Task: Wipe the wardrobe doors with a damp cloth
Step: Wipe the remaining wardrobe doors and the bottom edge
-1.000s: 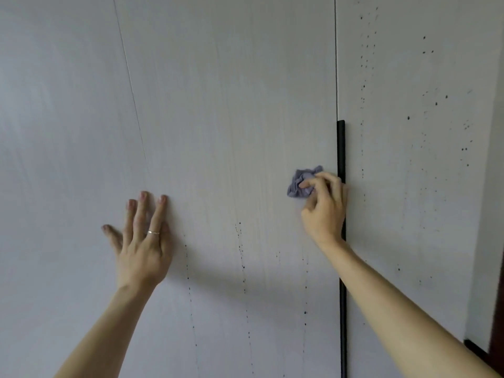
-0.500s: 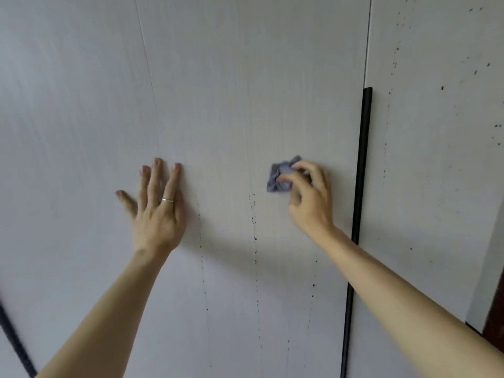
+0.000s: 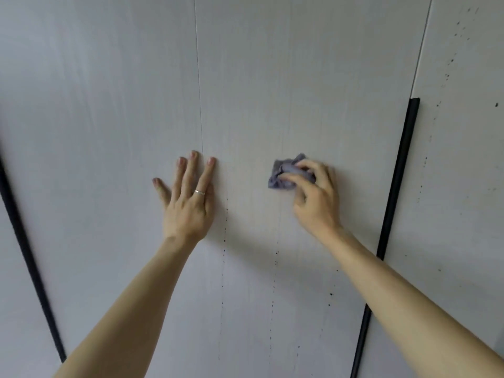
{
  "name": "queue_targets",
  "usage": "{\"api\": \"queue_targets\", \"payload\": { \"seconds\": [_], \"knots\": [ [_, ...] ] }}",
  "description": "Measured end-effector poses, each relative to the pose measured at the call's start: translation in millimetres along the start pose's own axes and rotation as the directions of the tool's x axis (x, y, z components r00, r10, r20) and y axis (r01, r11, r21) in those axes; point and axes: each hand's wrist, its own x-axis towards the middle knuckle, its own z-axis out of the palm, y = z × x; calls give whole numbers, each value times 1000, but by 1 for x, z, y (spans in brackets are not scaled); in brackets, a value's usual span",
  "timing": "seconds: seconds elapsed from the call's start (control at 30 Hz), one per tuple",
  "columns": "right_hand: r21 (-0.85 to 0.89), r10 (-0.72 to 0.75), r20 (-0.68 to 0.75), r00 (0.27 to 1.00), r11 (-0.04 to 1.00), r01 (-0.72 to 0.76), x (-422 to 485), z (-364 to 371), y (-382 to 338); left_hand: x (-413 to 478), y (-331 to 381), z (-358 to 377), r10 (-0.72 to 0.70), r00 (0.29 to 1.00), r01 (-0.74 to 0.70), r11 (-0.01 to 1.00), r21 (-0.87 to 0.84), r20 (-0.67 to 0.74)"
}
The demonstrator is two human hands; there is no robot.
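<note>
Across the whole view, pale grey wardrobe doors [image 3: 272, 77], closed edge to edge, the inside hidden. At 3 o'clock of the middle panel, a long black handle strip [image 3: 398, 181] running along the door edge; far out at 9 o'clock, a second black strip [image 3: 24, 241]. Reaching up from 7 o'clock, the left hand [image 3: 188, 203]: laid flat on the door near centre, fingers straight and slightly spread, tips toward 12 o'clock, holding nothing, lying across a thin vertical seam. Reaching in from 4 o'clock, the right hand [image 3: 316, 197]: fingers and thumb curled round a crumpled grey-blue cloth [image 3: 283, 173], pressing it against the same panel at 3 o'clock of the left hand, apart from it and well short of the handle strip. On one finger of the left hand, a thin ring [image 3: 199, 192]. Toward 6 o'clock below both hands, vertical trails of small dark specks [image 3: 226, 219]; more of them scattered over the panel at 2 o'clock.
</note>
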Motion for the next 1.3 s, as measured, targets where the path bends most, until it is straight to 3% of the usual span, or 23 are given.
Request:
{"api": "queue_targets", "payload": {
  "seconds": [0.07, 0.1, 0.2, 0.3, 0.37, 0.43, 0.5, 0.6, 0.67, 0.77, 0.87, 0.93, 1.03, 1.1, 1.2, 1.3],
  "knots": [
    [24, 149, -91, 985, 989, -148, 21, 1, -3, -1, 0, 0, -8, 1000, 8, 1000, 4, -3],
    [22, 152, -109, 982, 988, -151, 18, 4, -5, -1, 1, 0, -10, 1000, 10, 1000, 3, -4],
    [36, -50, 12, 999, 998, 50, -37, 16, -6, -1, 0, -1, -5, 1000, 5, 1000, 4, 9],
    [84, -333, 240, 912, 943, 322, -85, 19, -7, -2, -3, -4, -7, 1000, 6, 1000, 21, 24],
    [107, -380, 301, 875, 925, 365, -71, 14, -7, -2, -3, -6, -12, 999, 11, 1000, 25, 40],
    [68, -288, 219, 932, 958, 279, -36, 10, -10, -1, -2, -8, -21, 999, 19, 999, 31, 47],
    [16, -71, 73, 995, 997, 70, 1, 5, -13, -1, -1, -8, -25, 998, 23, 999, 32, 50],
    [58, 163, -85, 983, 986, -159, 17, 13, -22, -2, -1, -6, -30, 998, 28, 999, 42, 57],
    [56, 127, -67, 990, 991, -124, -6, 22, -28, -1, -1, -5, -25, 998, 23, 999, 32, 57],
    [54, -152, 105, 983, 988, 147, -53, 30, -32, 0, -1, -6, -16, 998, 14, 999, 32, 55],
    [92, -273, 196, 942, 961, 259, -45, 24, -34, -2, -4, -5, 18, 999, -19, 999, 29, 34],
    [82, -202, 137, 970, 978, 192, -12, 22, -40, -1, -7, -4, 28, 999, -29, 999, 29, 33],
    [31, 109, -6, 994, 994, -109, 38, 22, -49, 0, -5, -6, 51, 998, -51, 999, 7, 46],
    [25, 168, -46, 985, 986, -167, 41, 27, -58, -8, -12, -8, 113, 993, -113, 994, 11, 33],
    [17, 0, 52, 999, 1000, 0, -5, 40, -68, -40, -41, -8, 207, 978, -207, 976, 61, 10],
    [58, -222, 226, 948, 975, 215, -59, 50, -83, -67, -75, -3, 240, 969, -245, 962, 123, 57]
  ]
}}
